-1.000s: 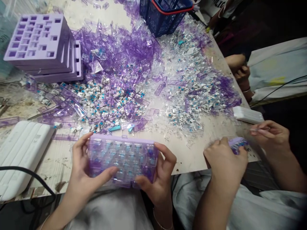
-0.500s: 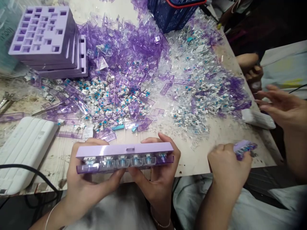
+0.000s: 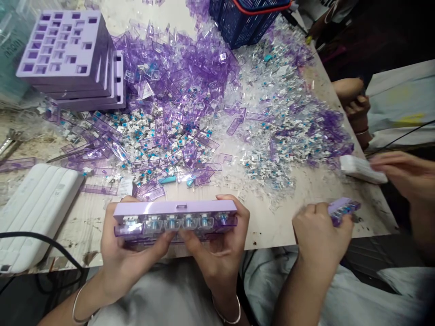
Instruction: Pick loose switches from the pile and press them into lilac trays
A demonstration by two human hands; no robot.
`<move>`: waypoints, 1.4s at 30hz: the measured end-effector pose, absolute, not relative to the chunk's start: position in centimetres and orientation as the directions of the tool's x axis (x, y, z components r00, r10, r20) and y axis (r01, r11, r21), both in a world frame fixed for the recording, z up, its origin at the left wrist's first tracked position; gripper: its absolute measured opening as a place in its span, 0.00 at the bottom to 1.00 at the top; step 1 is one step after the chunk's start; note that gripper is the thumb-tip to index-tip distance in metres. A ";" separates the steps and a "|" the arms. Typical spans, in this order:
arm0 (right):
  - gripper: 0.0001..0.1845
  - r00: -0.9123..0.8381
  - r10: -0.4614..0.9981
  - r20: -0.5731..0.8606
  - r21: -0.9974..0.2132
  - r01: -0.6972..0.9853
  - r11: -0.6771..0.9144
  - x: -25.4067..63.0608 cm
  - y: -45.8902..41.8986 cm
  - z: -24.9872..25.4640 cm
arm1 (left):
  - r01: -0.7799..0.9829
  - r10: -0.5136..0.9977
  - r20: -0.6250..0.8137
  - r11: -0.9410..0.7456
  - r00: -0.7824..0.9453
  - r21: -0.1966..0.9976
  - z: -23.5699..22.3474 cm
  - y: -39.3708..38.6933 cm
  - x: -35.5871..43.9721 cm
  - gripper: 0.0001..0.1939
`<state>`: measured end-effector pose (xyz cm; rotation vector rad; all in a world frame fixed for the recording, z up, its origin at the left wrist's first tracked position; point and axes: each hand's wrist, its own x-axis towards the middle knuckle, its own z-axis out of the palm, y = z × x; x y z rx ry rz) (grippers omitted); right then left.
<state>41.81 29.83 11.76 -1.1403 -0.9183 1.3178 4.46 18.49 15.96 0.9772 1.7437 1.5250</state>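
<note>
I hold a small purple keypad (image 3: 175,219) edge-on over the near table edge, its clear purple keycaps facing me. My left hand (image 3: 125,253) grips its left end from below, thumb pressed up on the keys. My right hand (image 3: 217,246) wraps round its right end, fingers behind, thumb under the middle. A huge heap of loose clear-purple keycaps and white-and-blue switches (image 3: 190,104) spreads across the table (image 3: 272,222) beyond it.
A stack of purple keypad cases (image 3: 68,59) stands at the back left, a white ribbed device (image 3: 34,208) with a black cable at the near left, a blue basket (image 3: 248,18) at the back. A co-worker's hand (image 3: 321,237) on my right holds another purple keypad (image 3: 343,209).
I tipped the keypad from face-up to edge-on, keys toward me. The co-worker's far hand swung out and came back down near the white block.
</note>
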 end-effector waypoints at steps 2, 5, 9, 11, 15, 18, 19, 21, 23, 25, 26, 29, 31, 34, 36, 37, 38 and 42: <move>0.18 0.094 0.985 -0.143 -0.959 -0.258 -0.115 42.0 30.0 11.8 | 0.101 0.843 -0.001 0.066 -0.539 0.993 16.1 18.6 4.6 0.20; 0.17 0.074 0.985 -0.158 -0.961 -0.240 -0.136 42.4 30.1 11.9 | 0.086 0.858 -0.032 0.089 -0.512 0.992 16.3 18.7 4.3 0.22; 0.16 0.040 0.993 -0.108 -0.974 -0.207 -0.098 42.8 30.3 11.5 | -0.065 0.889 -0.273 0.269 -0.368 0.961 16.1 18.8 2.4 0.25; 0.16 0.054 0.995 -0.085 -0.973 -0.219 -0.071 42.9 30.4 11.3 | -0.226 0.870 -0.403 0.348 -0.283 0.910 15.6 18.6 1.3 0.26; 0.16 0.073 0.994 -0.085 -0.970 -0.233 -0.066 42.4 30.6 11.4 | -0.463 0.869 -0.463 0.343 -0.173 0.817 14.9 18.5 0.6 0.30; 0.15 0.144 0.978 -0.151 -0.932 -0.350 -0.092 42.0 30.6 11.7 | -0.557 0.836 -0.520 0.351 -0.176 0.753 15.6 18.7 1.4 0.30; 0.14 0.182 0.965 -0.187 -0.903 -0.419 -0.096 41.8 30.7 11.8 | -0.582 0.817 -0.545 0.353 -0.190 0.732 16.0 18.8 1.7 0.29; 0.16 0.258 0.926 -0.276 -0.824 -0.559 -0.090 41.7 30.8 12.0 | -0.609 0.780 -0.584 0.355 -0.225 0.709 16.8 18.9 2.1 0.29; 0.20 0.318 0.883 -0.345 -0.751 -0.658 -0.057 41.7 30.9 12.1 | -0.598 0.765 -0.594 0.362 -0.247 0.715 17.3 18.9 2.3 0.29; 0.21 0.343 0.860 -0.377 -0.706 -0.708 -0.027 41.7 30.9 12.2 | -0.580 0.762 -0.598 0.378 -0.247 0.722 17.6 18.9 2.2 0.29; 0.21 0.339 0.860 -0.381 -0.690 -0.723 -0.021 41.6 30.8 12.3 | -0.572 0.763 -0.600 0.388 -0.241 0.722 17.6 18.8 2.0 0.28; 0.19 0.323 0.862 -0.390 -0.651 -0.759 -0.009 41.4 30.6 12.4 | -0.563 0.765 -0.613 0.423 -0.198 0.710 17.3 18.6 1.6 0.26; 0.20 0.319 0.853 -0.413 -0.626 -0.780 -0.011 41.3 30.7 12.5 | -0.571 0.785 -0.611 0.455 -0.105 0.683 16.7 18.5 1.1 0.24; 0.24 0.346 0.825 -0.446 -0.617 -0.787 -0.004 41.4 31.0 12.4 | -0.624 0.777 -0.629 0.503 0.023 0.598 16.0 18.5 0.6 0.20; 0.23 0.359 0.829 -0.429 -0.630 -0.777 0.011 41.5 31.2 12.2 | -0.697 0.744 -0.665 0.513 0.071 0.500 16.0 18.8 0.4 0.13; 0.21 0.356 0.838 -0.413 -0.636 -0.771 0.014 41.6 31.3 12.0 | -0.738 0.730 -0.678 0.506 0.091 0.446 16.1 19.0 0.4 0.10; 0.20 0.350 0.847 -0.400 -0.641 -0.768 0.014 41.6 31.3 11.9 | -0.775 0.729 -0.675 0.490 0.113 0.399 16.4 19.1 0.5 0.07; 0.22 0.356 0.844 -0.402 -0.640 -0.768 0.020 41.8 31.3 11.7 | -0.849 0.741 -0.655 0.433 0.144 0.303 17.2 19.5 1.0 0.09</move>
